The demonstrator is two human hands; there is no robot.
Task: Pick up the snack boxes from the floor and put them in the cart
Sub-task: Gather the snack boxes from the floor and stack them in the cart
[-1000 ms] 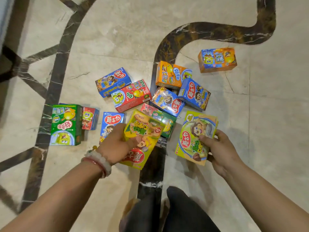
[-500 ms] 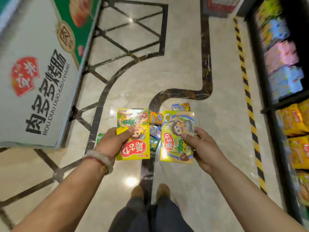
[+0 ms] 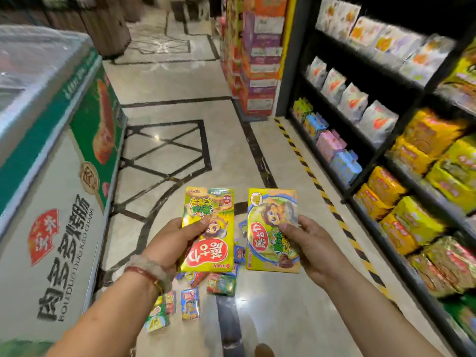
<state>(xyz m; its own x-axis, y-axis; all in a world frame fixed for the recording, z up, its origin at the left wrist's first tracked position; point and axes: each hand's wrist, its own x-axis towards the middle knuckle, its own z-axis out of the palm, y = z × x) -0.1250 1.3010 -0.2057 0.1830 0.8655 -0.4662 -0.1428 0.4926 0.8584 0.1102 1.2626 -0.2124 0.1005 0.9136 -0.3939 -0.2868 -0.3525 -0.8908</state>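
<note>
My left hand [image 3: 175,240] grips a yellow snack box [image 3: 210,243] with a red label, held upright at chest height. My right hand [image 3: 307,243] grips a second yellow-green snack box [image 3: 270,225] right beside it. Below and behind both boxes, several small snack boxes [image 3: 190,304] lie scattered on the marble floor near my feet. No cart is in view.
A chest freezer [image 3: 59,191] with green and white sides stands close on the left. Black shelves [image 3: 381,155] full of snack bags line the right, behind a yellow-black floor stripe [image 3: 309,173]. Stacked cartons [image 3: 255,63] stand farther ahead. An aisle of marble floor [image 3: 226,150] runs between them.
Both hands have lifted their yellow boxes off the floor pile up to chest height. The view has risen from the floor to the aisle ahead.
</note>
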